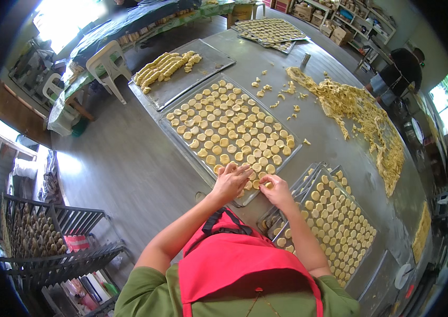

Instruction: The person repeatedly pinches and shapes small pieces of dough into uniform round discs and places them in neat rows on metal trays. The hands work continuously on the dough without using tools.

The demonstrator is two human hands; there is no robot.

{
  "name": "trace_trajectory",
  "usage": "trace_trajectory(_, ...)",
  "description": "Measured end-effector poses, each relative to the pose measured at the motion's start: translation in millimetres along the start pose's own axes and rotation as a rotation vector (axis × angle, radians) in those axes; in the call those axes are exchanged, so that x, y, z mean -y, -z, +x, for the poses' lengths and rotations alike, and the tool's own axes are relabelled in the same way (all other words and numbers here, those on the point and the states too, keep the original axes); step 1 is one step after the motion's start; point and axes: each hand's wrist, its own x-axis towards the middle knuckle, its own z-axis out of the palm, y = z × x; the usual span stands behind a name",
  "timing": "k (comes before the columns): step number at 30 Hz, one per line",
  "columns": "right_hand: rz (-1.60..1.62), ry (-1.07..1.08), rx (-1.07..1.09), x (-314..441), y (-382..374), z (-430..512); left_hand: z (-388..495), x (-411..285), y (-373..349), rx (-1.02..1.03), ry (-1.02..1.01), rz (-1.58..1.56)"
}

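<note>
Before me on a metal table lies a baking tray [196, 155] covered with rows of small flat dough rounds [232, 148]. My left hand [232, 179] rests over the rounds at the near end of this tray, palm down with its fingers spread. Beside it, at the tray's near right corner, my right hand [274, 189] has thumb and fingertips together at a dough round [268, 185]. The fingers partly cover that piece, and whether it is gripped or only touched is unclear. Several rounds are hidden under my left hand.
Stacked trays of dough rounds [339, 222] stand close by my right forearm. Beyond my tray, another tray [212, 55] holds rows of overlapping dough pieces [164, 69]. Dough scraps [366, 115] spread along the table's right side. Further trays [271, 31] lie at the far end; a person [400, 73] bends at right.
</note>
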Motion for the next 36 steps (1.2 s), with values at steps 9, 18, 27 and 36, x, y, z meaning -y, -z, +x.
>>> trace_trajectory(9, -0.189, 0.176, -0.07, -7, -16, 7, 6, 10, 6, 0.013, 0.005, 0.117)
trace_trajectory(18, -0.165, 0.136, -0.076, 4, -7, 26, 24, 22, 7, -0.179, 0.159, 0.032)
trace_trajectory(27, -0.347, 0.164, 0.016, 8, -20, 55, 34, 26, 18, -0.171, 0.292, 0.058)
trace_trajectory(36, 0.658, -0.395, 0.117, 3, -1, 51, 31, 24, 15, -0.125, 0.267, 0.054)
